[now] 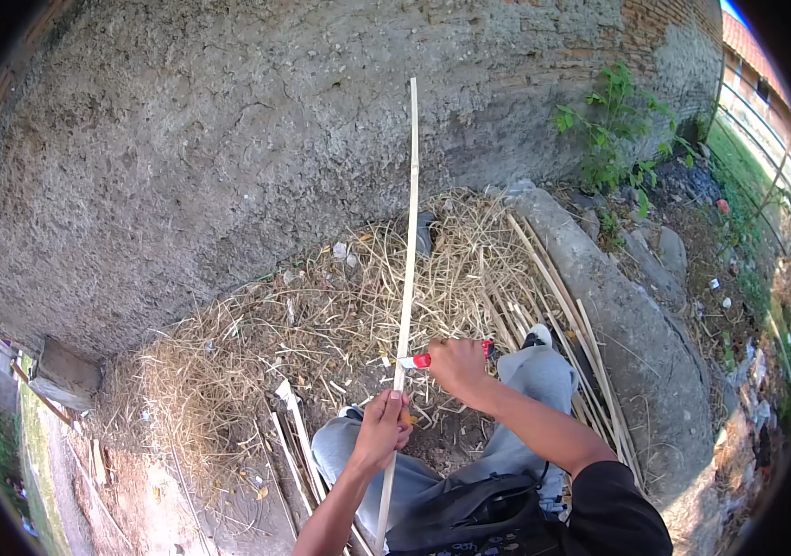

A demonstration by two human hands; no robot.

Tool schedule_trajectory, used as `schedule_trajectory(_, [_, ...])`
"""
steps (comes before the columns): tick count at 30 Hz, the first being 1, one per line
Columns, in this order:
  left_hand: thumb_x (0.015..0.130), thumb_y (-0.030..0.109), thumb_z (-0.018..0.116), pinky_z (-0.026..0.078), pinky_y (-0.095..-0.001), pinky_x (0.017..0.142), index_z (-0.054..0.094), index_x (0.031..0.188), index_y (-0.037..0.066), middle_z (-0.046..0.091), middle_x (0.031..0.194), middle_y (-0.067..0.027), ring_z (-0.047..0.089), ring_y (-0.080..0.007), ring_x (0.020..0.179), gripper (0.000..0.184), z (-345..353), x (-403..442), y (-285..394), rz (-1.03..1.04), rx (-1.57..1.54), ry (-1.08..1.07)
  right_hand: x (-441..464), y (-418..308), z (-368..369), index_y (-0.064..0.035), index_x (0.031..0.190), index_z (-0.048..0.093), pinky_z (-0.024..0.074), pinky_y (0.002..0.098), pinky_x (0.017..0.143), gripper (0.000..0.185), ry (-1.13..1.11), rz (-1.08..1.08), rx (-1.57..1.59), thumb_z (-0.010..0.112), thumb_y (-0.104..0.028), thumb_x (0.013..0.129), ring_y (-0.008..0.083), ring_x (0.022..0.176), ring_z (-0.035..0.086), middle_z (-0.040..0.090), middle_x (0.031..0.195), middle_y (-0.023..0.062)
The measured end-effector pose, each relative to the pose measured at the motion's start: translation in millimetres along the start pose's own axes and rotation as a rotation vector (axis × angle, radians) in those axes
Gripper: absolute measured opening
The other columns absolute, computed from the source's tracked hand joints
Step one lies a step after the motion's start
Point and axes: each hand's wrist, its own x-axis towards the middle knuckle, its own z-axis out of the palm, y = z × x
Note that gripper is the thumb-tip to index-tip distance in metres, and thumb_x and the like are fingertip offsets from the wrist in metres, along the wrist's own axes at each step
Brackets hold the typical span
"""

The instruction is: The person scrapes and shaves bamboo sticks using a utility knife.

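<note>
A long, pale bamboo strip (411,222) rises from between my legs toward the wall, nearly upright in the view. My left hand (383,426) is closed around its lower part, with the thumb lying along it. A small orange patch shows at those fingers; I cannot make out what it is. My right hand (457,369) grips the red handle of a knife (420,360), just above and to the right of my left hand. The knife's short blade lies across the strip and appears to touch it. Fingers of my right hand partly hide the handle.
Pale shavings (201,389) cover the ground around my feet. More bamboo strips (590,361) lie by my right leg, and others (298,435) by my left. A rough wall (256,139) stands in front. A concrete slab (627,324) and a green plant (618,120) are at the right.
</note>
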Motion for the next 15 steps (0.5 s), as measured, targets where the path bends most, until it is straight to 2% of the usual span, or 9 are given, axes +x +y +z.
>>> schedule_trajectory(6, [0.104, 0.031, 0.038, 0.019, -0.0210, 0.037, 0.048, 0.094, 0.010, 0.031, 0.056, 0.0056, 0.026, -0.0026, 0.041, 0.024, 6.5, 3.1, 2.4, 0.000, 0.045, 0.045, 16.3, 6.1, 11.3, -0.0041, 0.073, 0.065, 0.0520, 0.0468, 0.055, 0.009, 0.050, 0.032, -0.015, 0.056, -0.007, 0.073, 0.0354, 0.061, 0.067, 0.065, 0.065, 0.0203])
schedule_trajectory(8, [0.104, 0.028, 0.038, 0.019, -0.0202, 0.037, 0.048, 0.096, 0.009, 0.031, 0.057, 0.0052, 0.026, -0.0020, 0.041, 0.024, 8.1, 1.9, 3.9, 0.020, 0.036, 0.041, 23.1, 6.2, 5.1, -0.0047, 0.077, 0.067, 0.0533, 0.0464, 0.059, 0.012, -0.014, 0.067, -0.023, 0.056, -0.009, 0.077, 0.0349, 0.067, 0.069, 0.068, 0.074, 0.0186])
schedule_trajectory(15, [0.104, 0.027, 0.038, 0.023, -0.0221, 0.036, 0.049, 0.093, 0.007, 0.036, 0.056, 0.0045, 0.030, -0.0035, 0.041, 0.025, 6.1, 2.2, 1.7, 0.061, 0.086, 0.026, 41.7, 13.9, -2.2, -0.0036, 0.076, 0.068, 0.0534, 0.0465, 0.062, 0.014, 0.000, 0.076, -0.002, 0.055, -0.009, 0.079, 0.0363, 0.070, 0.069, 0.068, 0.073, 0.0187])
